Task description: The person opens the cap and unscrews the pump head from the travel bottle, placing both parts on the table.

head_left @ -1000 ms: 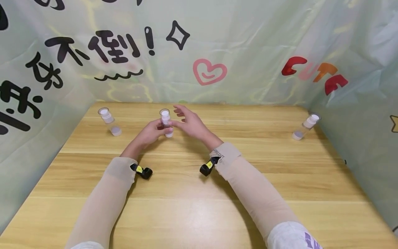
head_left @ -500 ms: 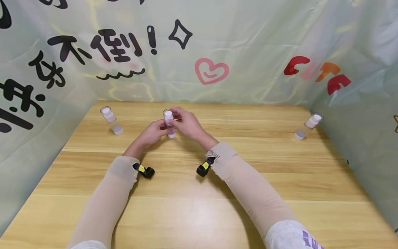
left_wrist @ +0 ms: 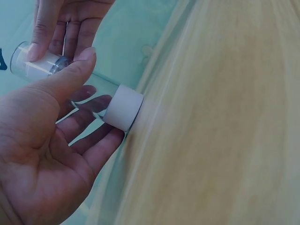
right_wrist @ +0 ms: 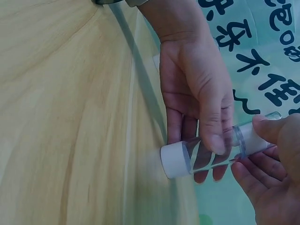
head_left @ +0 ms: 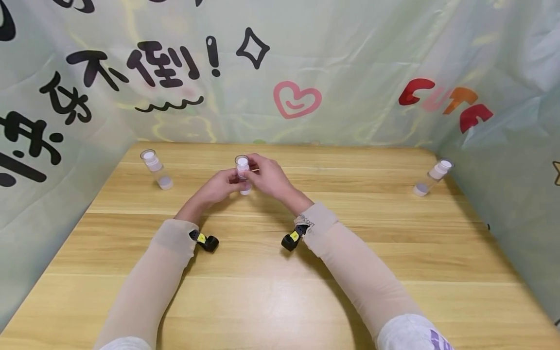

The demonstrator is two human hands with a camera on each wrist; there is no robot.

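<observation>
I am holding a clear bottle between both hands, near the far edge of the wooden table and a little left of that edge's middle. My left hand is gripping the transparent body, the thumb lying across one side and the fingers wrapping behind. My right hand is pinching the clear cap at the top, its thumb pressing on the near side. The white base is pointing down toward the surface; whether it is touching, I cannot tell. Two similar bottles are standing well apart from my hands: the left-hand bottle near the far left corner, the right-hand bottle near the far right corner. I am wearing beige sleeves, and a small black camera is sitting at each wrist. Beyond the far edge a pale green sheet is hanging, showing black lettering, a pink heart and colourful letters on the right.
</observation>
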